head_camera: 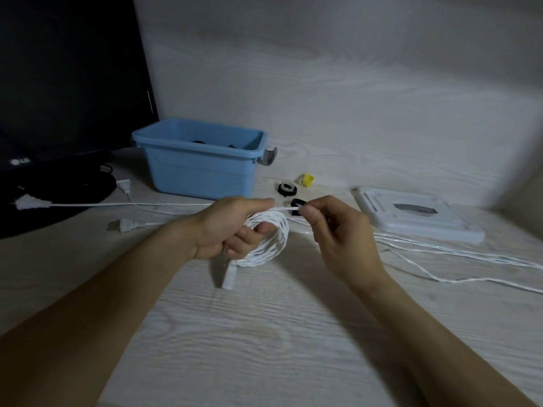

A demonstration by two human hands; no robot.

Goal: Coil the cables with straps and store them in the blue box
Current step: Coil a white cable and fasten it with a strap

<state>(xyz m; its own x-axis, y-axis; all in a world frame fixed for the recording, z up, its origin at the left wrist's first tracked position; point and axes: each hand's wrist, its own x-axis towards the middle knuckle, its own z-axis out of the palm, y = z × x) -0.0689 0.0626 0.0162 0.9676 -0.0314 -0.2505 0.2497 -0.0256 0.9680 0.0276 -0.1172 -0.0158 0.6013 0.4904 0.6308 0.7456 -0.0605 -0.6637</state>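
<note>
"LG" on the black monitor

Pale wood-grain tabletop, matching whitewashed wood-grain wall rising behind it, dark monitor with a small logo at far left on a black round base, dim, cool light, shadow gathering in the right corner

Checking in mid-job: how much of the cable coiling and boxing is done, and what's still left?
Done: dark items already lie in the blue box; whether they are cables I can't tell. In hand: the left hand grips a white coil while the right hand pinches its free end; no strap on it yet. Left: loose white cables on the table and the black straps unused.
</note>
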